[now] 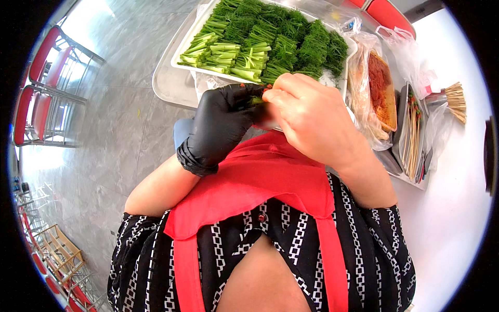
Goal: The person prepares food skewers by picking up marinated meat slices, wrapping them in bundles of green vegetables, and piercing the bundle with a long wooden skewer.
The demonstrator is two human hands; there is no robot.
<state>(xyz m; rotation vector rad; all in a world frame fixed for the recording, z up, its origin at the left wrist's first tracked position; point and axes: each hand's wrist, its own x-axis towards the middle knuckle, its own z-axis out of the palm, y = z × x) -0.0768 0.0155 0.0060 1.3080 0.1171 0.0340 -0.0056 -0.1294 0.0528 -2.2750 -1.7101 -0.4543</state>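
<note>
My left hand (220, 119), in a black disposable glove, is closed around a small green herb piece (256, 100) with red bits showing along its top. Bare, my right hand (312, 113) pinches at the right end of the same piece; its palm side and whatever else lies between the fingertips are hidden. Both hands are together above the red apron, at the near edge of a white tray (175, 58). Cut dill-like herbs (273, 35) fill that tray in bundles, with pale stems at the left and feathery fronds towards the right.
Right of the tray, a plastic-lined container holds red paste (380, 78). Beyond it, thin skewers (413, 144) with red and green tips lie in a dark-rimmed tray. A metal can holds bamboo sticks (454, 102). Red chairs (41, 103) stand at the left on the grey floor.
</note>
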